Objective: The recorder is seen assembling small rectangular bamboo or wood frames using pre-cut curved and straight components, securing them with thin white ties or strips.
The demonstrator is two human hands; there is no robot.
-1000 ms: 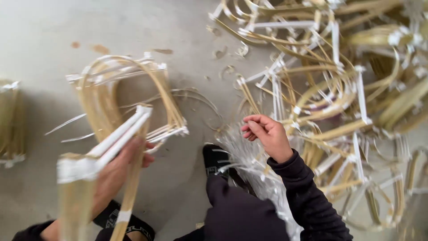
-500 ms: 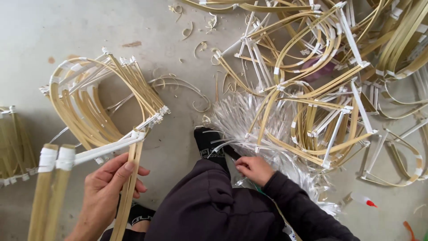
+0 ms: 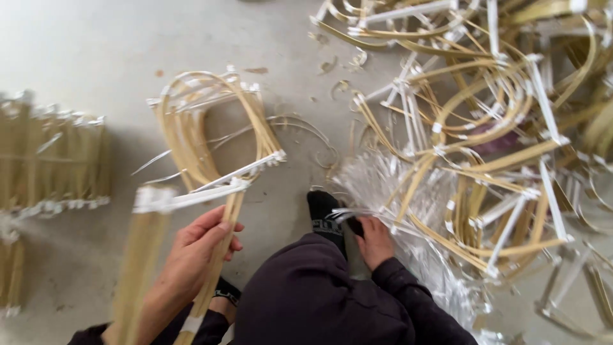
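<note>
Head view: left hand (image 3: 195,255) grips bamboo strips (image 3: 220,249) pointing up-away; right hand (image 3: 375,241) clutches white ties (image 3: 357,214).

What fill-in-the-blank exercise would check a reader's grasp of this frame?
1. The left hand grips a bent bamboo frame whose loop points ____ from the person.
2. The right hand rests in a bunch of clear plastic strips beside a foot in a ____ sock.
3. The big loose heap of bamboo frames lies on the person's ____ side.

Missing words: away; black; right
</note>
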